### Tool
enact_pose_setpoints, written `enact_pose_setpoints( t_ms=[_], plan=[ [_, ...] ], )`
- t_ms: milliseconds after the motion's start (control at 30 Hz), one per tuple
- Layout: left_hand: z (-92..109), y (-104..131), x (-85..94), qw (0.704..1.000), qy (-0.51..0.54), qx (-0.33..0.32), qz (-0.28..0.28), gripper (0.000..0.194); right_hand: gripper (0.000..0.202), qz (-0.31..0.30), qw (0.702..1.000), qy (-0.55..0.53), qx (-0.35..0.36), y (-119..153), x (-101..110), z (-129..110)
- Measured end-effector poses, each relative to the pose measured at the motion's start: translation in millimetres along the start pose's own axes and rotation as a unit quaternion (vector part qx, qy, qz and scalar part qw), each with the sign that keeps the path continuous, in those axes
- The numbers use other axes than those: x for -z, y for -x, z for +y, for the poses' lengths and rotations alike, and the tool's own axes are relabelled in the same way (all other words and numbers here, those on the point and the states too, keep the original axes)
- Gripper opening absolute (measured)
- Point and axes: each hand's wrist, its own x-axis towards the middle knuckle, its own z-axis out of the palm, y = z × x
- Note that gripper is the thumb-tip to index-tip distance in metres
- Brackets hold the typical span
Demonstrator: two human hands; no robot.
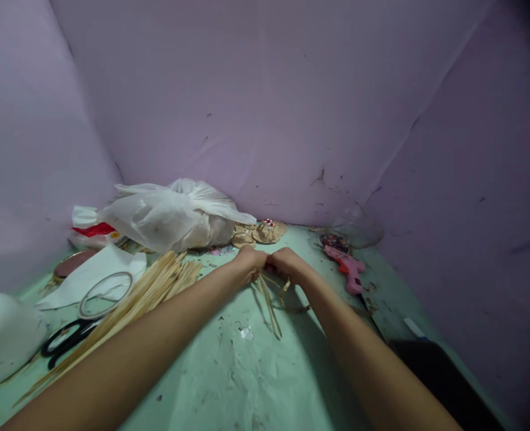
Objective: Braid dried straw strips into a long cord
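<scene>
My left hand (250,262) and my right hand (286,263) meet over the table, fingers closed. Between them they grip thin pale straw strips (269,305), whose loose ends hang below the left hand. A curled strip (285,290) dangles under my right hand, near a thin hoop-like band (294,309) that the right forearm partly covers. What exactly lies between the fingertips is hidden. Just beyond the hands lie small woven straw hats (269,232), one with red and white trim. A bundle of long straw strips (157,287) lies left of my left forearm.
Left on the green tabletop (247,383) are black-handled scissors (69,338), a tape-like ring (85,305), white paper (107,266) and a white container (4,341). A white plastic bag (170,215) sits behind. Right are a pink glue gun (348,269) and a dark object (444,383).
</scene>
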Motion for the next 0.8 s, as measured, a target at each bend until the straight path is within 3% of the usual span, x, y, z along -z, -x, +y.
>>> enact_pose_setpoints(
  t_ms=[167,367,533,700,800],
  plan=[
    [-23.4,-2.4,6.9,0.979,-0.188,-0.071,0.043,0.011,0.028,0.100,0.982,0.111,0.114,2.5,-0.8,14.5],
    [-32.7,-4.6,5.8,0.964,-0.223,-0.140,0.047,0.014,0.025,0.150,0.918,0.279,0.239,34.0,-10.2,25.7],
    [-34.2,-10.4,4.8,0.976,-0.170,-0.136,0.010,0.011,0.026,0.140,0.908,0.305,0.249,50.4,-9.2,33.8],
    [-25.7,1.3,7.0,0.993,-0.077,-0.083,-0.021,0.010,0.025,0.180,0.906,0.320,0.211,42.0,12.5,26.3],
    [-26.2,4.0,7.0,0.994,-0.058,-0.094,-0.021,0.010,0.017,0.193,0.896,0.353,0.188,35.2,17.1,16.3]
  ],
)
